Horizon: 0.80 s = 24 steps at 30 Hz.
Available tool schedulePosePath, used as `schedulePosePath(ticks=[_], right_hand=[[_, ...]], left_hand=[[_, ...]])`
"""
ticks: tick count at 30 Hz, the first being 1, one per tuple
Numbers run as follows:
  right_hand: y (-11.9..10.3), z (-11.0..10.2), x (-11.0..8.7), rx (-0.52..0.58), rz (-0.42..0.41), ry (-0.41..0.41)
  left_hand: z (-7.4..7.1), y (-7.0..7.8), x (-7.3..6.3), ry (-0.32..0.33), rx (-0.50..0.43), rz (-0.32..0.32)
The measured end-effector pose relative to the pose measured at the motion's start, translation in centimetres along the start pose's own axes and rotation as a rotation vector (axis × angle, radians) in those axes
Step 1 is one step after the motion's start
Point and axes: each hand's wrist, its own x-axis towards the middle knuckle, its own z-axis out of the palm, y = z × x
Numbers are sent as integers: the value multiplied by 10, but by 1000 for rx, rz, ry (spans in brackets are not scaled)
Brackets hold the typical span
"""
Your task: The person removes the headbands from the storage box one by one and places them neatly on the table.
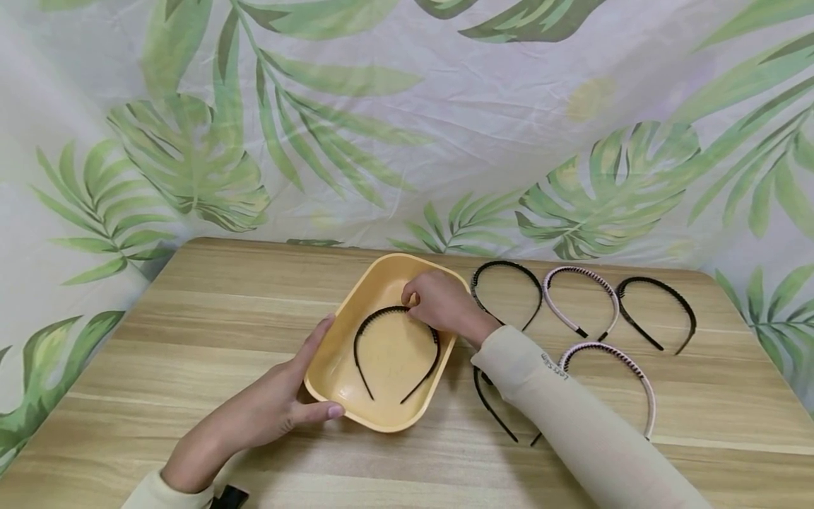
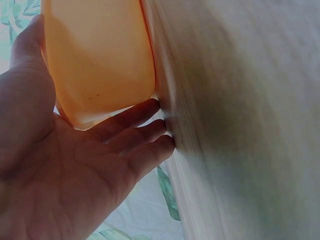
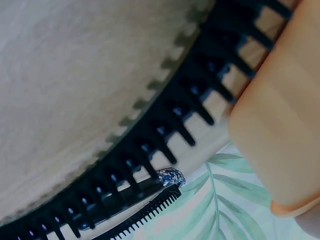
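Note:
A deep yellow-orange plastic tray [image 1: 381,417] stands slanted on the wooden table. My left hand [image 1: 273,403] grips its near left corner, thumb and fingers spread along the outside; the left wrist view shows the lower fingertips down at the tabletop. Inside the tray is a thin black toothed headband [image 1: 357,346], its two ends toward me. My right hand [image 1: 439,300] reaches over the tray's right rim and pinches the top of that headband with curled fingers, which hide part of the band. In the right wrist view, another black toothed headband [image 3: 185,85] looms close to the camera.
Right of the tray lie more headbands: a black one [image 1: 502,263], a pink one [image 1: 615,304], another black one [image 1: 688,304] and, nearer, a second pink one [image 1: 650,396]. My right sleeve [image 1: 572,417] covers part of this group. A leaf-print cloth [image 1: 356,162] hangs behind the table.

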Motion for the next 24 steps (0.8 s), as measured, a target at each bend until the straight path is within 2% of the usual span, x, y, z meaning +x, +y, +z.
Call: schedulePosePath(ticks=[24], right_hand=[[1,1,-1,3,37,-20]], left_hand=[[1,0,0,12,15,7]])
